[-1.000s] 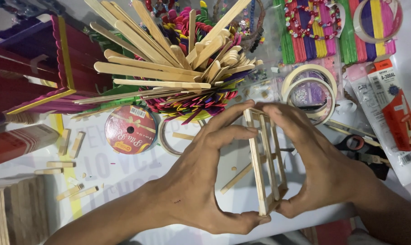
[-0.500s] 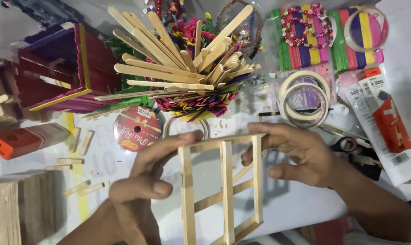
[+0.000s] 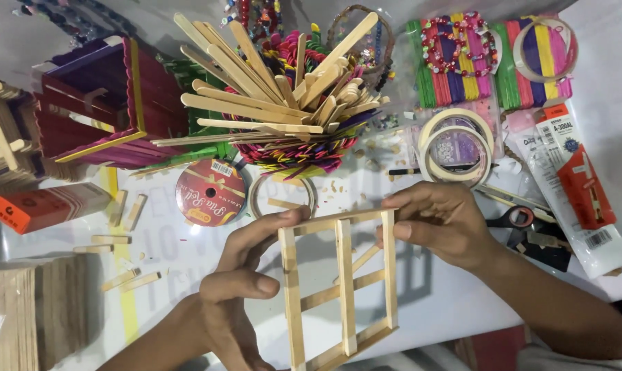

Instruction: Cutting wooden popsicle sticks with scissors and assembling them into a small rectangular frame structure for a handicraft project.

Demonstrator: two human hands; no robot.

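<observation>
**Clerk:** Hands, two, both on item one. Left hand [image 3: 239,288] closed on the left upright of the stick frame [image 3: 338,288], thumb across the front, fingers reaching toward the top corner. Right hand [image 3: 441,223] pinching the top right corner, fingertips curled over the rail.

**Checker:** Item one, location?

**Clerk:** Plain wooden craft sticks glued into a lattice: three uprights, crossbars, one diagonal behind. Held flat-on to the camera, just above the white table [image 3: 421,302], tilted slightly, lower end near the bottom edge of view.

**Checker:** Handling note?

**Clerk:** Judgement only: joints look light, so support both long sides, grip near the corners rather than mid-span, and avoid twisting one hand against the other.

**Checker:** Surroundings?

**Clerk:** Container of plain sticks [image 3: 283,96] fanned out, behind the frame. Red ribbon spool [image 3: 210,192] and a clear tape ring [image 3: 282,196] beside the left hand. Masking tape rolls [image 3: 455,144] above the right hand. Scissors [image 3: 524,223], black handles, touching or just beside the right wrist; cannot tell which. Maroon stick box [image 3: 98,103] far left. Coloured stick bundles [image 3: 462,62] top right. Short offcuts [image 3: 129,278] scattered lower left.
</observation>
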